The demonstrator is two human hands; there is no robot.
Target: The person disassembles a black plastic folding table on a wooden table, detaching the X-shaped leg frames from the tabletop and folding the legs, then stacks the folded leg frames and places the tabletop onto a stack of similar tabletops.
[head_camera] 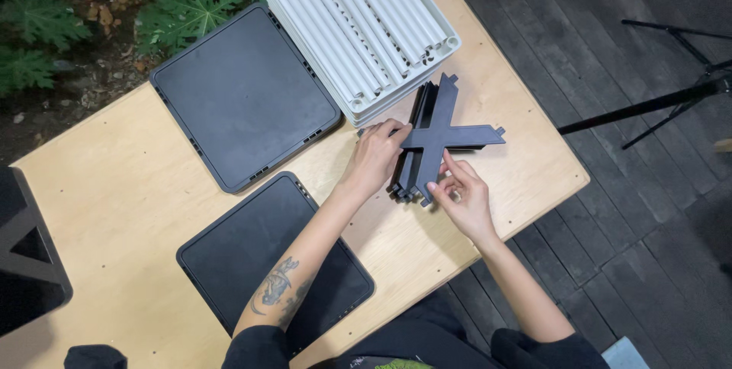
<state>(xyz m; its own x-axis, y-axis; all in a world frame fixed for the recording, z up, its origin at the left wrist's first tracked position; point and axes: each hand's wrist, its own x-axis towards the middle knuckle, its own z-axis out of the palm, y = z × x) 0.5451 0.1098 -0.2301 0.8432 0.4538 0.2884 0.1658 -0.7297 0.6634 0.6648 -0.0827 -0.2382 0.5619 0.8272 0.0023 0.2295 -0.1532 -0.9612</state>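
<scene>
- The plywood table (137, 178) fills most of the view, set at a slant, with dark deck boards (656, 209) to its right and green plants (69, 11) beyond its far left edge.
- 2 black rectangular panels lie flat on the table: the far panel (244, 94) sits left of centre, and the near panel (259, 255) lies close to the person, partly under the left forearm.
- A stack of white slatted panels (358, 26) rests at the far edge of the table, just right of the far panel.
- A black tripod (671, 102) stands on the deck, well apart from the table on the right.
- A black boxy object (27, 255) sits at the left edge, cut off by the frame.
- The black X-shaped piece (442, 134) is near the right side of the table, just in front of the white stack, resting on top of a small pile of similar black flat strips (412, 171).
- The left hand (375, 157) grips the left arm of the X-shaped piece, fingers curled over its edge.
- The right hand (463, 194) pinches the near end of the X-shaped piece between thumb and fingertips.
</scene>
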